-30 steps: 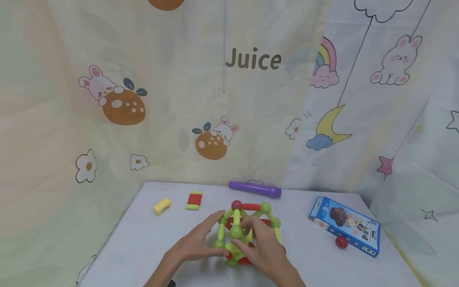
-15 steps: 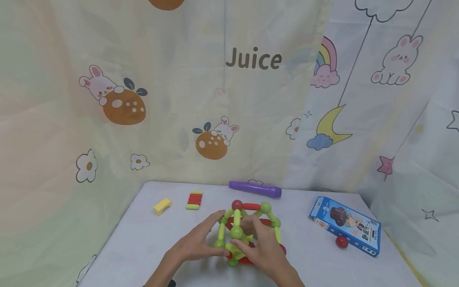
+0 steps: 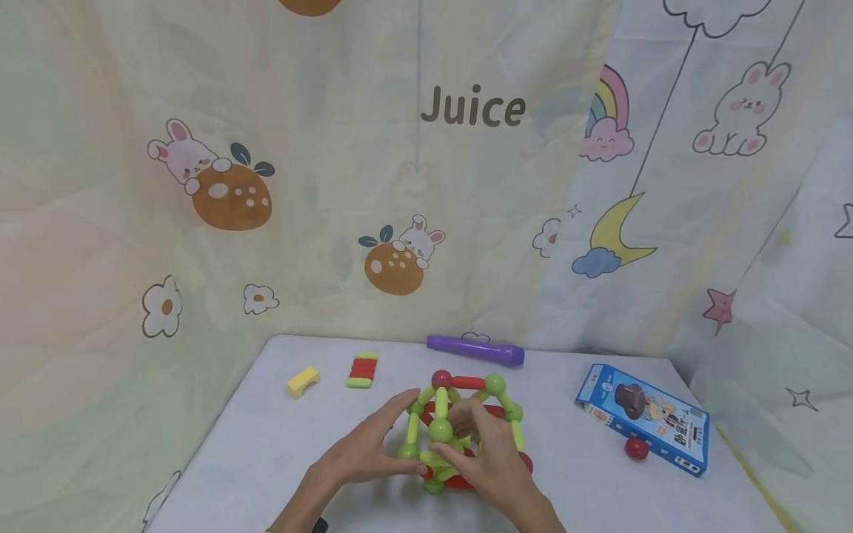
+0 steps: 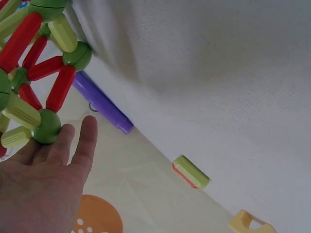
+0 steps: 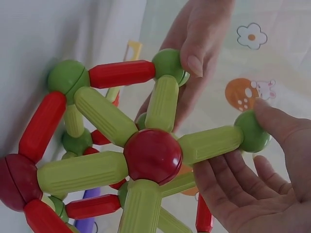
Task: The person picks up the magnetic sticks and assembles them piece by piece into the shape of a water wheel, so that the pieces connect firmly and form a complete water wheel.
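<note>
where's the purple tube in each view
Head: the purple tube lies at the table's far edge, behind the ball-and-stick frame.
Left wrist: it runs diagonally left of centre, just past the frame.
Right wrist: only a purple bit shows at the bottom edge, behind the frame.
Shared landmark: the ball-and-stick frame.

The rod-and-ball frame (image 3: 460, 433) mixes lime-green and red rods with green and dark red balls. Behind it lie a purple tube (image 3: 474, 349), a yellow arch block (image 3: 303, 381) and a red stack (image 3: 362, 370) with green ends. The box (image 3: 643, 418) is blue; beside it sits 1 red ball (image 3: 636, 448). The curtain (image 3: 266, 185) shows pink-eared bunnies, oranges and flowers.
</note>
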A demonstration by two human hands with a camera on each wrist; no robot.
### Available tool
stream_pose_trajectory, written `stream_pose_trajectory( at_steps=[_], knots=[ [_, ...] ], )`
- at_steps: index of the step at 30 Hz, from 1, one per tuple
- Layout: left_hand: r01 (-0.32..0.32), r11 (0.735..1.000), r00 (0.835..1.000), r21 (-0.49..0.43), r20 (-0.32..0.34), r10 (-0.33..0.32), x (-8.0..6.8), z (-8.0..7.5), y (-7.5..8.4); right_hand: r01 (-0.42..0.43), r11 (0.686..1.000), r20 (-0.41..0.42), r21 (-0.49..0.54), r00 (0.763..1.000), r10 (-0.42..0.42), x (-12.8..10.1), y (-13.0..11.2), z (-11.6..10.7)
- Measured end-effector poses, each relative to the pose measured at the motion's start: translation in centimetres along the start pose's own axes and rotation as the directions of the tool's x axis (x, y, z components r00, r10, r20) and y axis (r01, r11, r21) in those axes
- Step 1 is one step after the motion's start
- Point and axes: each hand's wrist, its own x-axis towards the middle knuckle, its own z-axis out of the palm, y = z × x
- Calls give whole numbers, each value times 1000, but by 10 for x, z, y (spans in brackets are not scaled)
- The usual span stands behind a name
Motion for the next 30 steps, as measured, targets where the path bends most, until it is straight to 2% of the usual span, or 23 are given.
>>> stream_pose_trajectory(
  at_steps=[6,12,16,19,22,24,27,30],
  knots=[
    [4,1000,1000,-3,-3,-4,-1,0,0,-1,1000,7,11,1000,1,0,-1,0],
    [-3,1000,1000,-16,-7,3,-1,2,-1,-35,999,16,-38,999,35,-4,-1,-9],
    [-11,1000,1000,-18,-4,11,-1,4,-2,2,992,-60,-129,998,-10,-15,12,-27],
    [-3,1000,1000,-17,-3,3,-1,4,-2,-28,968,-104,-250,995,2,-25,27,-43],
    [12,1000,1000,-13,-5,-12,-1,3,-1,-105,941,-72,-321,994,86,-32,43,-55],
    [16,1000,1000,-17,-7,-17,-1,3,-1,-173,934,-13,-313,984,178,-34,51,-59],
    [13,1000,1000,-24,-6,-13,-1,3,-1,-274,926,73,-259,950,302,-37,62,-61],
    [8,999,1000,-38,0,-8,-1,2,-2,-333,916,111,-224,925,363,-39,68,-60]
  ],
)
